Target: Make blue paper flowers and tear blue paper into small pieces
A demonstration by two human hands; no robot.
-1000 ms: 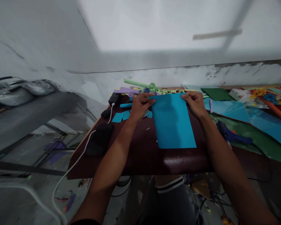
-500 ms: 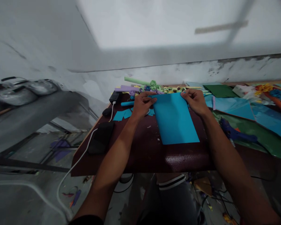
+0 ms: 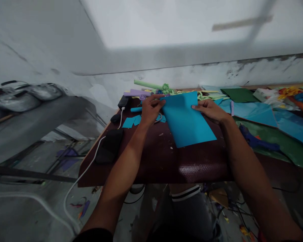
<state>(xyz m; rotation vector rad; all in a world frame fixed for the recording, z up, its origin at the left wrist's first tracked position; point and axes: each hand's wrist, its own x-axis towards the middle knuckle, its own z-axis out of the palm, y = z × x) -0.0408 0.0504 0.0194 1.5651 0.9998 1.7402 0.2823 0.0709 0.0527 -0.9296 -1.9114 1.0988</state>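
A sheet of blue paper (image 3: 189, 122) is held up over the dark red tabletop (image 3: 151, 161), its lower edge tilted up to the right. My left hand (image 3: 151, 107) pinches the sheet's upper left corner between thumb and fingers. On the right edge, a little below the top corner, my right hand (image 3: 209, 109) is closed with its thumb on the paper. Small cut pieces of blue paper (image 3: 128, 122) lie left of my left hand. A ring-shaped object (image 3: 160, 118), partly hidden, lies beside that hand.
Rolled paper tubes and paper flowers (image 3: 151, 84) lie along the back. A blue glue gun (image 3: 259, 139) rests on green sheets at the right. A black box-like object (image 3: 109, 147) and a white cable (image 3: 87, 169) are at the left. Scraps litter the floor.
My right hand has slid from the sheet's top right corner down its right edge. The paper has tilted, its right side rising. My left hand keeps the upper left corner.
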